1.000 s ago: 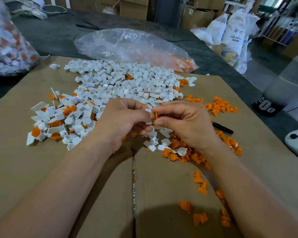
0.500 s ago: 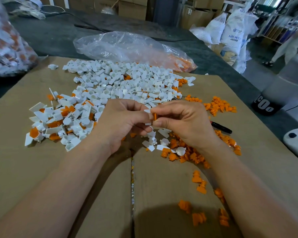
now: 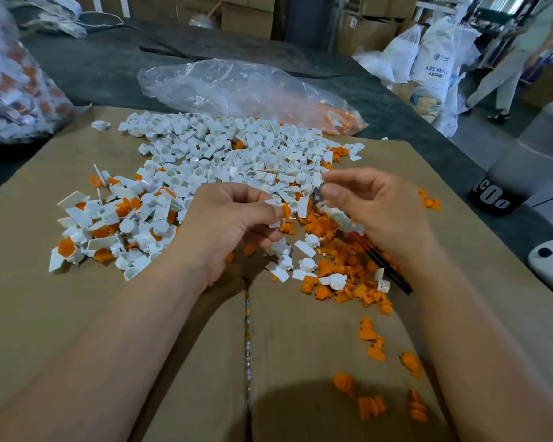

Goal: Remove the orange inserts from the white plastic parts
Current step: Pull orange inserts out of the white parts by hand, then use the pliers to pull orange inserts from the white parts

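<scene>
Nearest, both bare forearms are extended over brown cardboard sheets (image 3: pixel 173 346) laid on the dark bench (image 3: pixel 109 68). Some loose orange plastic inserts (image 3: pixel 371 406) are scattered on the cardboard by the right forearm, and a denser patch lies below the right hand (image 3: pixel 380 212).

The left hand (image 3: pixel 230 224) is held with its fingers curled, and a small white plastic part (image 3: pixel 274 223) is pinched between thumb and fingertips. Orange is seen just beside that part.

The right hand is raised, with thumb and forefinger tips drawn close together. A slim dark rod (image 3: pixel 387 269) with a pale, blurred upper end is seen running from those fingertips down beneath the palm. Whether it is gripped or lies on the cardboard cannot be told.

Behind the hands, a broad heap of white plastic parts (image 3: pixel 224 154) is spread on the cardboard. Those at its left edge are seen with orange inserts seated in them.

Further back, a crumpled clear plastic bag (image 3: pixel 237 87) holding orange pieces is laid on the bench. White sacks (image 3: pixel 434 59) and cardboard boxes (image 3: pixel 246 11) are stacked beyond.
</scene>
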